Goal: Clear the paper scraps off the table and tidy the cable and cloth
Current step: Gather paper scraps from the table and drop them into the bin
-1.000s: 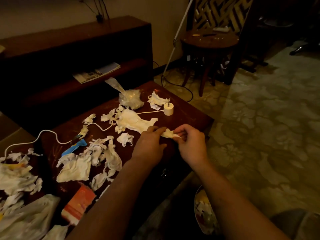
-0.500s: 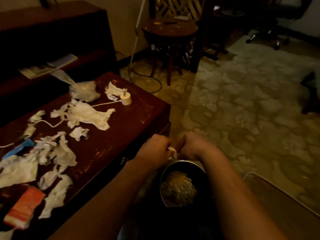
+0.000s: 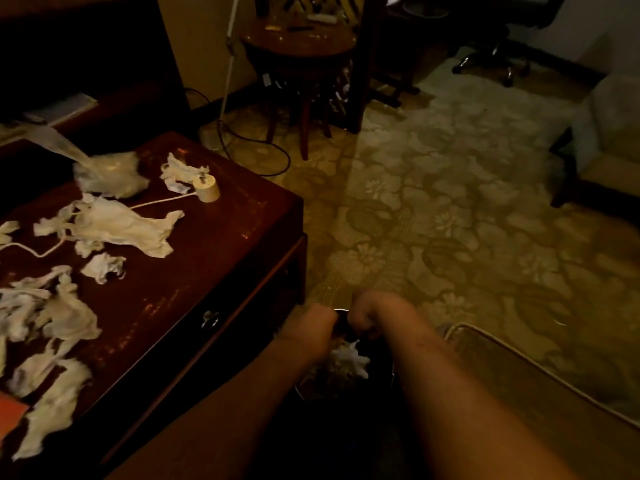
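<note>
A patterned carpet (image 3: 450, 220) covers the floor on the right and far side. A dark wooden table (image 3: 214, 258) fills the left, with a small metal drawer pull (image 3: 209, 318) on its near-right edge. At the far end of the room stands a round side table (image 3: 301, 43), and an armchair (image 3: 609, 133) sits at the right edge.

Two bare forearms reach in from the near edge. They meet over a round bin (image 3: 300, 389) on the floor just right of the table's near corner. The left hand (image 3: 311, 327) and the right hand (image 3: 370, 317) are close together above the bin's far rim, backs to the camera. The fingers are curled under and hidden, so I cannot tell whether either hand grips anything. A white paper scrap (image 3: 346, 358) shows directly beneath them inside the bin, on top of more crumpled paper.

On the table, a heap of torn paper scraps (image 3: 52, 313) lies along the left side. Farther back is a large, limp white piece (image 3: 114, 226), either paper or cloth. A crumpled clear plastic bag (image 3: 110, 174) lies at the far left. A white cable (image 3: 162, 201) runs from under the large piece to a round plug (image 3: 207, 188) near the far edge. One small crumpled scrap (image 3: 104, 266) lies alone near the middle.
</note>
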A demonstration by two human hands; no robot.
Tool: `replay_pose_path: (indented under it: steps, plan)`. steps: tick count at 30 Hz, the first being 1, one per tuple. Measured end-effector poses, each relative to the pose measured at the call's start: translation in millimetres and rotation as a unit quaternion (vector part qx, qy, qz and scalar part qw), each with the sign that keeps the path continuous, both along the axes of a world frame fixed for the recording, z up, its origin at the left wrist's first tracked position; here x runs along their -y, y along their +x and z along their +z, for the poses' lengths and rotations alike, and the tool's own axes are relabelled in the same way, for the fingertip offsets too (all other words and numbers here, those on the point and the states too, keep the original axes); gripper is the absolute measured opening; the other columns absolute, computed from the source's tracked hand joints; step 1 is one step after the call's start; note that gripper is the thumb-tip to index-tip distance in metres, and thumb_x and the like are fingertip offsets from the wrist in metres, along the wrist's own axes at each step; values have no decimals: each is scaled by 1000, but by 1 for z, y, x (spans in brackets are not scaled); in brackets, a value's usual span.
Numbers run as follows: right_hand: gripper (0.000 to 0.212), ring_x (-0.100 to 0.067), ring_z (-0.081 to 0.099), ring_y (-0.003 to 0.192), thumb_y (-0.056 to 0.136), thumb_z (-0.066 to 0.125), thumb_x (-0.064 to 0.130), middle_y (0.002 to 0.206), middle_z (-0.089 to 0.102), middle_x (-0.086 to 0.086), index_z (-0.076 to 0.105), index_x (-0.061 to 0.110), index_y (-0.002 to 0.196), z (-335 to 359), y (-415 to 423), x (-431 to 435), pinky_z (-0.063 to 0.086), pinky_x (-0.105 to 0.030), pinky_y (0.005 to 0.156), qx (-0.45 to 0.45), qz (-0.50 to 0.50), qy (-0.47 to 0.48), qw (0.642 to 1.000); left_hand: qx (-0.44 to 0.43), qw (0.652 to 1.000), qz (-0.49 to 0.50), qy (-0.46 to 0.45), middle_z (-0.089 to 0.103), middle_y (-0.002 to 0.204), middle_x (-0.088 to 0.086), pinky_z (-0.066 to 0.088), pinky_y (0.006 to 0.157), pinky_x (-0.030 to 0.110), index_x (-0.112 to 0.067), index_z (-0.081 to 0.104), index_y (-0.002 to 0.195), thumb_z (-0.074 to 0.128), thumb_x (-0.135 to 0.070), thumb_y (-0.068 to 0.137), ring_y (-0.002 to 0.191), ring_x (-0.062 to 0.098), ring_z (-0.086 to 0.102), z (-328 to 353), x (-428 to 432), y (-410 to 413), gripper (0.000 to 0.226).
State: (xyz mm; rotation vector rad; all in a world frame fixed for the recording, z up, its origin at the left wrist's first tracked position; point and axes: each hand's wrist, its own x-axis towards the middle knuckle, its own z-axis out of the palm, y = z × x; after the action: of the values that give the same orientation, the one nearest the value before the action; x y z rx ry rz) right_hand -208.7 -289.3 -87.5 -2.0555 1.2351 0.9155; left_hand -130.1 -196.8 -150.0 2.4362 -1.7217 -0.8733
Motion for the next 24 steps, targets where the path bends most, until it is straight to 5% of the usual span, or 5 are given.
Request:
replay_pose_path:
  steps: [2,7,11,16,24]
  plan:
    - [21,-25,58,82,97,55,8,119,66,-18,69,-4,108,4,7,-2,47,-24,58,66,-55,7,996,15,1000,21,13,66,113,8,47,76,35,-21,68,118,64,-38,94,106,30,66,8,-7,11,30]
    - [13,-21,68,82,88,68,9,82,71,-4,70,18,79,14,51,-19,53,-32,71,302,-83,-32,949,10,991,115,-67,66,112,1,56,83,40,-32,72,110,58,-39,94,98,24,67,58,-51,72,22]
    - [19,-7,66,98,91,70,17,108,72,9,75,25,108,42,105,-62,50,-23,90,456,8,-68,887,51,948,250,-193,71,99,-3,58,83,40,-34,72,99,57,-32,91,91,21,69,92,-105,130,17]
    - [44,-12,48,134,96,60,7,144,53,7,61,23,137,44,158,-119,32,-20,111,502,113,-91,852,199,927,264,-180,54,134,-1,48,96,42,-35,64,127,54,-29,93,121,27,47,98,-162,178,35]
    - [81,-15,11,152,90,56,-3,167,11,11,29,34,157,19,183,-138,17,-32,121,421,208,-82,879,172,962,205,-44,10,168,-4,24,115,50,-38,26,155,50,-38,99,146,33,18,89,-169,191,61]
